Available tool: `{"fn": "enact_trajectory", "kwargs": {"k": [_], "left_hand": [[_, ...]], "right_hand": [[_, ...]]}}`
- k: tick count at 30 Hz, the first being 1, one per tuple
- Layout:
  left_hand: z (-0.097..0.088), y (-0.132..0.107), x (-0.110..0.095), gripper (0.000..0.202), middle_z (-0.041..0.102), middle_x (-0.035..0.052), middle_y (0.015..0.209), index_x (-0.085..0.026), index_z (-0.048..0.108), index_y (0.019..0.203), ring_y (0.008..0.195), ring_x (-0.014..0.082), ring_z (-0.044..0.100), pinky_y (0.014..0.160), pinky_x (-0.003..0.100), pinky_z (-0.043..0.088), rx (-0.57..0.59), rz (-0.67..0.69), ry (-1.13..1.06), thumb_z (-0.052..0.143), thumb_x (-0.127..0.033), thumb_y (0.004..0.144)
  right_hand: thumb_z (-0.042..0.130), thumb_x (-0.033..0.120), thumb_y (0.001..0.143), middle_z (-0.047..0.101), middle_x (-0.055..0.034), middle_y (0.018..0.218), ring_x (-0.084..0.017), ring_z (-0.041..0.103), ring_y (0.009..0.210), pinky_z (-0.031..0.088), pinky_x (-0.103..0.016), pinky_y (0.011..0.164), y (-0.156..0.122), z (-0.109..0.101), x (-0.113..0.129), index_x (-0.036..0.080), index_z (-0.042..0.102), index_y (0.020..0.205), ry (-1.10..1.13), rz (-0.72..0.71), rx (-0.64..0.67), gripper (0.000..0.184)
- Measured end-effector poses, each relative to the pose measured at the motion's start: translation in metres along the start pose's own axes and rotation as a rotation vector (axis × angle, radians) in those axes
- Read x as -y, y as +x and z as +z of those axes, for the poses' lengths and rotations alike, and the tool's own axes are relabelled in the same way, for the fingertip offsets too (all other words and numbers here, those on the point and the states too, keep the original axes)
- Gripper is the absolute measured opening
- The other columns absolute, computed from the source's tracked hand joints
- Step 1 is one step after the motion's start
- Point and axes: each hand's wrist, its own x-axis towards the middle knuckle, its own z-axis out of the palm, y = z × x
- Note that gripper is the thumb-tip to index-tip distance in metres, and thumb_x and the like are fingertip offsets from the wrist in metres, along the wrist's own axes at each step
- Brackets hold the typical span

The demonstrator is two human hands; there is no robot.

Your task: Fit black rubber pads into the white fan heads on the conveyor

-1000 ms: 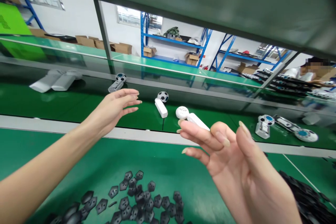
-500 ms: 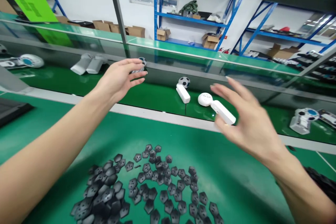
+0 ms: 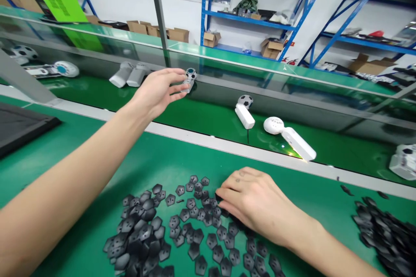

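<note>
My left hand (image 3: 161,91) reaches over the far green strip with its fingers apart and nothing in them. Just beyond its fingertips sits a small device with a soccer-ball head (image 3: 191,74), partly hidden by the fingers. Down on the near green surface, my right hand (image 3: 256,201) has its thumb and fingers pinched at the upper right edge of scattered black pentagon pieces (image 3: 194,251). A dark piece shows between those fingertips, mostly covered by the hand. To the left of the scattered ones lies a denser heap of pentagon pieces (image 3: 139,229).
Along the far green strip (image 3: 208,114) lie a white device with a ball head (image 3: 245,116), a white round-headed device (image 3: 297,142) and two grey-white casings (image 3: 129,74). Another black heap (image 3: 386,233) is at right. A dark tray (image 3: 24,127) lies left.
My right hand has come down from above the far strip to the black pentagon pieces, and its fingers have closed. The left hand stays extended and open. The view has shifted slightly.
</note>
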Motion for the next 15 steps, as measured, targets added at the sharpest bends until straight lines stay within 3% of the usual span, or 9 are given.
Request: {"fn": "enact_trajectory", "kwargs": {"k": [5,8,10,12,15], "left_hand": [[-0.009,0.006,0.003,0.025,0.075,0.0132,0.118,-0.016,0.069,0.102,0.101,0.0243,0.075,0.093,0.039,0.061,-0.023,-0.020,0.044,0.075,-0.020,0.078],[-0.022,0.022,0.008,0.023,0.075,0.0137,0.122,-0.017,0.068,0.106,0.106,0.0253,0.075,0.093,0.038,0.062,-0.091,0.017,0.216,0.070,-0.024,0.084],[-0.036,0.041,0.011,0.020,0.073,0.0144,0.123,-0.017,0.064,0.105,0.113,0.0270,0.073,0.099,0.041,0.059,-0.196,0.063,0.337,0.065,-0.021,0.086],[-0.051,0.063,0.016,0.020,0.069,0.0163,0.126,-0.018,0.057,0.102,0.125,0.0307,0.066,0.109,0.047,0.053,-0.323,0.096,0.458,0.063,-0.015,0.083],[-0.076,0.095,0.026,0.028,0.062,0.0177,0.136,-0.020,0.047,0.092,0.145,0.0374,0.046,0.127,0.055,0.029,-0.403,0.146,0.664,0.068,-0.010,0.076]], "right_hand": [[0.066,0.000,0.086,0.072,-0.0063,0.081,-0.024,0.066,0.069,0.051,-0.039,0.067,0.000,0.022,0.012,0.016,0.071,0.083,-0.192,-0.114,-0.222,0.017],[0.062,-0.003,0.079,0.070,-0.0048,0.072,-0.024,0.065,0.061,0.047,-0.038,0.059,0.001,0.031,0.006,0.017,0.070,0.076,-0.112,-0.039,-0.323,0.022],[0.059,0.001,0.088,0.073,-0.0036,0.074,-0.023,0.069,0.063,0.046,-0.035,0.059,0.003,0.028,-0.006,0.019,0.074,0.080,0.184,0.108,-0.293,0.024],[0.061,0.015,0.099,0.078,-0.0029,0.080,-0.022,0.074,0.072,0.052,-0.032,0.066,0.006,0.018,-0.020,0.021,0.078,0.087,0.686,0.313,-0.219,0.022],[0.077,0.044,0.097,0.083,-0.0049,0.100,-0.021,0.079,0.095,0.059,-0.027,0.080,0.009,0.006,-0.039,0.022,0.080,0.093,1.456,0.574,-0.237,0.022]]}}
